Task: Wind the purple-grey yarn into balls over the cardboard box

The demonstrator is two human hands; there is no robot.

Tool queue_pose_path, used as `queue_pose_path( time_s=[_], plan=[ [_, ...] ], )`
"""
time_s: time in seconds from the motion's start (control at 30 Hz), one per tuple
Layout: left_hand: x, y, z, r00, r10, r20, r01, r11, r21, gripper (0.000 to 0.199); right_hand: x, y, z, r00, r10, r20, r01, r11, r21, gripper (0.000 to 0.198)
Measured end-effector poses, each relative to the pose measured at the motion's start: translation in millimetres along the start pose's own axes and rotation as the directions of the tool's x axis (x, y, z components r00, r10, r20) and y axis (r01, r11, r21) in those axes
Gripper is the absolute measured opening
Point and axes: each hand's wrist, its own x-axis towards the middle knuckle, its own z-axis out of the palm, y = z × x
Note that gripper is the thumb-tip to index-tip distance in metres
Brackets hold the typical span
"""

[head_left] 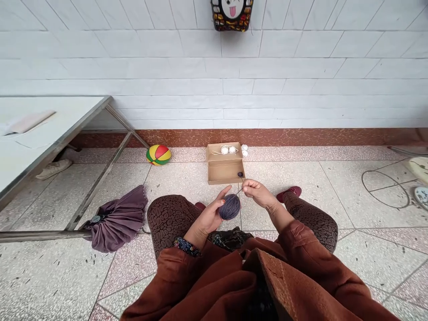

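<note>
My left hand [213, 211] is closed around a dark purple-grey ball of yarn [230, 207], held above my lap. My right hand [257, 192] pinches the strand of yarn just to the right of the ball. On the floor in front lies an open cardboard box [223, 170]. A small dark ball of yarn [240, 174] sits in its right corner. White balls of yarn [228, 150] rest on the opened lid, and more white balls [244, 150] lie beside the lid on the right.
A colourful ball [158, 155] and a folded purple umbrella [120, 218] are to the left, near a metal-framed table [67, 96]. A wire ring stand [384, 189] stands at right. A black basket [232, 15] hangs on the tiled wall.
</note>
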Motion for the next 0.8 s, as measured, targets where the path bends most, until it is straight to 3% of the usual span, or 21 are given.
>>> queue_pose_path(
  time_s=[0.2,0.43,0.63,0.8],
  plan=[
    [-2,-3,1,0.999,0.023,0.041,-0.027,0.996,0.081,0.077,9,-12,17,0.990,-0.094,-0.106,0.075,0.982,-0.175,0.034],
    [-3,8,-1,0.992,0.130,-0.007,-0.129,0.989,0.073,0.064,3,20,38,0.981,-0.083,-0.176,0.040,0.972,-0.233,0.036],
    [7,10,-3,0.971,0.216,-0.106,-0.211,0.976,0.051,0.059,-11,44,50,0.992,-0.097,-0.078,0.055,0.902,-0.428,0.031],
    [11,14,-11,0.919,0.328,-0.217,-0.277,0.932,0.235,0.060,-24,14,51,0.971,-0.219,0.098,0.232,0.751,-0.618,0.029]
  ],
)
